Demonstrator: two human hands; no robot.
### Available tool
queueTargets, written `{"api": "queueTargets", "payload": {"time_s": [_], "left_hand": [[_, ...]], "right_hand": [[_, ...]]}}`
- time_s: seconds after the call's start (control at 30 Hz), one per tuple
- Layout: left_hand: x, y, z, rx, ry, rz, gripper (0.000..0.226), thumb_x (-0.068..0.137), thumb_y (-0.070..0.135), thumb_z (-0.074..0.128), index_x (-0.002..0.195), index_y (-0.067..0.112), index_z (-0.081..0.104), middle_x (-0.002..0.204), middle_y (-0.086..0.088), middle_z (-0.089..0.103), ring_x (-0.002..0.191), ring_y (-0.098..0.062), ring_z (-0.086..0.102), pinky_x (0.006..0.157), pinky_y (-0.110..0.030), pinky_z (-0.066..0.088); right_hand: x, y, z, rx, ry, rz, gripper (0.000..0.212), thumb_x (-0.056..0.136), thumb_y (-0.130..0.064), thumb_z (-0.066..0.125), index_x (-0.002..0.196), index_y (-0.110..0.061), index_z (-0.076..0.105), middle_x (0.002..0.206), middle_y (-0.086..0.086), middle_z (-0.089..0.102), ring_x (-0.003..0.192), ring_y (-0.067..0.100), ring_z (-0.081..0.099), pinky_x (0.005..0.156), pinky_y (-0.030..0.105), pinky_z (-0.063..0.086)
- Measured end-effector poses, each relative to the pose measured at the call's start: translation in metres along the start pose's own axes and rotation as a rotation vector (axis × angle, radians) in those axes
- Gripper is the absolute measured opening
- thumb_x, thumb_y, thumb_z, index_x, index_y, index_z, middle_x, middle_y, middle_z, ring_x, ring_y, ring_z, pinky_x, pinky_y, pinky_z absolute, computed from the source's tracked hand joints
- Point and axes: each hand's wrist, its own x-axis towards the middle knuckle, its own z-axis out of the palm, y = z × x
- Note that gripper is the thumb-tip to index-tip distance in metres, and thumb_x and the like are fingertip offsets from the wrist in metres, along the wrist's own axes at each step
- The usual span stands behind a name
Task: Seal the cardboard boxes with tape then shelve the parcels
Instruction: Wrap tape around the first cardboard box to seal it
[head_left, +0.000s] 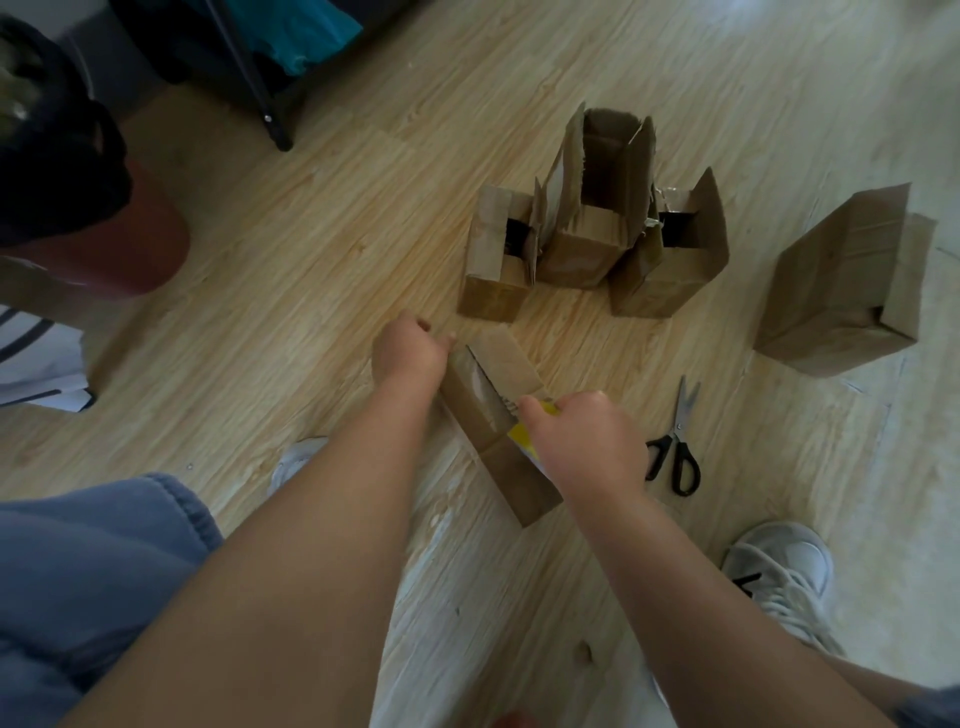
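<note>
The fingers (451, 339) of the left hand (410, 356) are curled over the far end of the box (511, 364), pinning it to the floor (311, 260). The right hand (587, 441) is clenched round a yellow tape dispenser (521, 432) at the box's middle, with a glossy strip of tape (475, 387) stretched between the two. If the left grip eases while the right pulls, I'd expect the light box to skid, or the tape to lift and wrinkle (whether it follows the seam I can't tell). A skewed tear could leave a loose end. Just behind stand three open boxes (587, 234), close enough for a jerked hand to topple. Scissors (675, 447) lie to the right, with a closed box (841, 291) beyond.
</note>
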Motion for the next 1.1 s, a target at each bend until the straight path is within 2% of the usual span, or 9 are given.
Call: {"api": "queueTargets", "payload": {"time_s": [0.1,0.23,0.37,0.53,0.73,0.83,0.9,0.97,1.1], "left_hand": [[-0.019,0.004,0.009,-0.133,0.031,0.114,0.02,0.096,0.031,0.061,0.104,0.017,0.072,0.103,-0.002,0.07,0.094,-0.021,0.063,0.073,-0.028,0.042],[-0.029,0.0,0.016,-0.209,-0.052,0.1,0.027,0.099,0.03,0.056,0.115,0.015,0.072,0.116,-0.004,0.07,0.106,-0.021,0.063,0.087,-0.031,0.047],[-0.026,-0.005,0.017,-0.145,-0.123,0.123,0.035,0.1,0.033,0.054,0.128,0.016,0.066,0.132,-0.005,0.064,0.122,-0.023,0.057,0.098,-0.029,0.042],[-0.029,-0.01,0.022,-0.052,-0.032,0.183,0.033,0.102,0.035,0.049,0.123,0.018,0.069,0.12,-0.005,0.069,0.111,-0.024,0.061,0.079,-0.024,0.036],[-0.023,-0.012,0.025,-0.052,-0.034,0.21,0.033,0.103,0.035,0.048,0.122,0.017,0.068,0.118,-0.006,0.069,0.107,-0.024,0.06,0.076,-0.025,0.034],[-0.023,-0.015,0.026,-0.052,-0.034,0.214,0.033,0.103,0.036,0.047,0.119,0.017,0.07,0.114,-0.005,0.07,0.093,-0.017,0.056,0.075,-0.026,0.034],[-0.023,-0.016,0.026,-0.044,-0.015,0.218,0.034,0.103,0.037,0.046,0.118,0.018,0.07,0.111,-0.004,0.07,0.088,-0.013,0.053,0.074,-0.026,0.035],[-0.023,-0.017,0.027,-0.032,-0.005,0.223,0.036,0.104,0.039,0.044,0.12,0.019,0.069,0.11,-0.003,0.07,0.087,-0.013,0.052,0.073,-0.027,0.035],[-0.028,-0.018,0.029,-0.023,-0.007,0.242,0.037,0.104,0.041,0.042,0.12,0.021,0.069,0.105,-0.001,0.069,0.086,-0.012,0.053,0.073,-0.027,0.035]], "right_hand": [[-0.001,0.001,-0.001,0.006,0.002,0.004,0.048,0.095,-0.05,0.054,0.064,-0.013,0.051,0.058,-0.001,0.05,0.052,0.015,0.048,0.046,0.024,0.026],[-0.002,0.0,-0.003,0.026,-0.009,0.021,0.048,0.094,-0.052,0.054,0.069,-0.011,0.056,0.061,0.0,0.053,0.055,0.017,0.05,0.047,0.025,0.027],[-0.002,-0.002,-0.006,0.057,-0.042,0.028,0.052,0.094,-0.053,0.054,0.062,-0.013,0.049,0.056,0.001,0.049,0.052,0.018,0.049,0.047,0.026,0.028],[-0.003,0.004,-0.016,0.306,-0.204,0.007,0.056,0.094,-0.054,0.056,0.058,-0.011,0.055,0.046,0.006,0.06,0.04,0.014,0.058,0.048,0.025,0.043],[-0.015,0.019,-0.031,0.654,-0.392,0.012,0.044,0.095,-0.04,0.063,0.074,0.0,0.061,0.064,0.019,0.062,0.051,0.02,0.064,0.047,0.017,0.049],[-0.018,0.019,-0.033,0.593,-0.399,0.029,0.038,0.096,-0.033,0.061,0.073,-0.002,0.059,0.06,0.018,0.061,0.048,0.017,0.061,0.043,0.015,0.045],[-0.018,0.021,-0.033,0.492,-0.359,0.063,0.041,0.094,-0.036,0.061,0.068,-0.005,0.056,0.053,0.011,0.059,0.039,0.013,0.057,0.039,0.015,0.041],[-0.017,0.027,-0.033,0.338,-0.301,0.08,0.044,0.091,-0.044,0.061,0.065,-0.01,0.052,0.048,0.007,0.058,0.035,0.012,0.054,0.045,0.021,0.04],[-0.018,0.039,-0.031,0.095,-0.256,0.096,0.057,0.09,-0.06,0.057,0.061,-0.011,0.058,0.049,0.005,0.066,0.044,0.016,0.058,0.059,0.034,0.056]]}}
